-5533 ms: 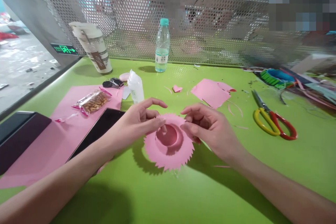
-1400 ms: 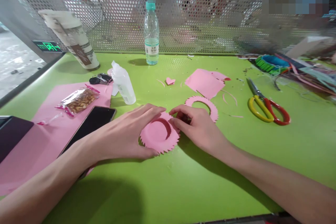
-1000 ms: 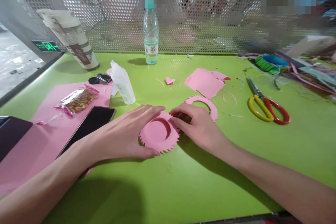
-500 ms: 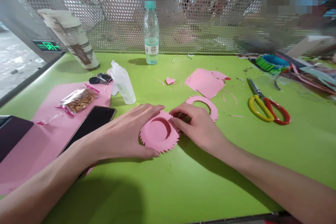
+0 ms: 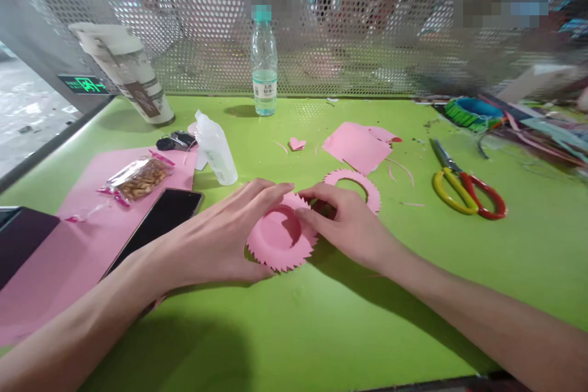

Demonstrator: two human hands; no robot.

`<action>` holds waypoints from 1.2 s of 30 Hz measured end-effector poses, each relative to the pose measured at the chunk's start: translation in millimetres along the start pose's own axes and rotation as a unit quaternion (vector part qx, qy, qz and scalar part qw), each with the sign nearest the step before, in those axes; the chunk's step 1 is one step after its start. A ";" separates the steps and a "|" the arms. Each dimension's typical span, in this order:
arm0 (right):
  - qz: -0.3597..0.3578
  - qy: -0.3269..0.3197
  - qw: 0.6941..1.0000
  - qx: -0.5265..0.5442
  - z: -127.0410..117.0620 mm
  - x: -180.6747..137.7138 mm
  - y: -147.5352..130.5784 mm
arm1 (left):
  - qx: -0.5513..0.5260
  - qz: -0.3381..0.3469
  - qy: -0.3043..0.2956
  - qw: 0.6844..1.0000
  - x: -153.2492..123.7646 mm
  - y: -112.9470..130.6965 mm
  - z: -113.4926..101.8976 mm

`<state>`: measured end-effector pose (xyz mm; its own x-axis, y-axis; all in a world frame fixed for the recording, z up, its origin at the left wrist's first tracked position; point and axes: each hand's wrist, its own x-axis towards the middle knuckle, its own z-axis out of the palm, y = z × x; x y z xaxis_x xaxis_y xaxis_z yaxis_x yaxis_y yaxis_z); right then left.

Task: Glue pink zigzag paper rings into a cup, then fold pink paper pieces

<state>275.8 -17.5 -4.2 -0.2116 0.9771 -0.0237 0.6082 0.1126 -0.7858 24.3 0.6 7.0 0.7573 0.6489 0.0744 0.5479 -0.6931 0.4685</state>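
A round pink paper piece with a zigzag-cut edge and a sunken centre [image 5: 281, 255] is held between my hands, low over the green table. My left hand [image 5: 234, 229] curves round its left side, thumb at the near edge and fingers at the far edge. At its upper right, my right hand [image 5: 342, 214] pinches the rim between thumb and curled fingers. Just behind my right hand lies a pink toothed paper ring [image 5: 373, 193], partly covered by the hand. Beyond are a small pink folded paper heart [image 5: 297, 144] and a larger pink paper offcut [image 5: 356, 147].
Red-and-yellow scissors [image 5: 468, 193] lie at right, near a pile of paper strips [image 5: 546, 135]. A glue bottle [image 5: 218, 150], phone [image 5: 160, 220], snack packet [image 5: 140, 179] and pink sheet [image 5: 46, 275] are at left. A water bottle [image 5: 264, 73] and cup [image 5: 133, 76] stand by the perforated panel [image 5: 202, 30].
The round pink piece has turned and tilted slightly between my hands, showing more of its sunken centre. My left thumb has shifted a little. The other things lie as before.
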 end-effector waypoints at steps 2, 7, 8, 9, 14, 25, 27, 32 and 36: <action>0.012 -0.028 0.999 0.034 -2.4 -0.3 -1.4 | 0.005 0.005 -0.008 1.000 0.5 1.0 -1.8; 0.025 -0.031 0.998 0.057 -3.3 1.7 -0.3 | 0.011 0.010 -0.020 1.000 0.7 0.8 -4.5; 0.030 -0.031 0.997 0.060 -2.8 2.3 0.3 | 0.010 0.010 -0.021 1.000 0.6 0.9 -4.9; 0.034 -0.031 0.997 0.061 -2.3 2.7 0.8 | 0.008 0.008 -0.024 1.000 0.6 1.2 -5.4; 0.028 -0.019 0.999 0.040 -1.1 2.7 0.9 | 0.008 -0.006 -0.036 0.999 1.1 4.3 -7.3; 0.013 -0.009 1.000 0.008 0.0 1.7 0.4 | 0.036 -0.020 -0.031 0.999 0.7 2.1 -3.7; 0.017 -0.011 1.000 0.014 0.7 1.4 1.1 | 0.033 -0.032 -0.035 0.998 0.8 3.7 -5.2; 0.023 -0.007 1.000 0.019 1.7 0.8 1.9 | -0.001 -0.076 -0.053 0.996 3.7 9.9 -10.9; 0.024 -0.010 0.999 0.019 1.3 0.8 2.1 | 0.001 -0.096 -0.061 0.994 3.5 9.5 -11.3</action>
<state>275.9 -16.7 -6.6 -0.1973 0.9775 -0.0743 0.5889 0.0575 -0.8062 28.1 -0.1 21.7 0.6766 0.7258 -0.1239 0.6867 -0.5613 0.4619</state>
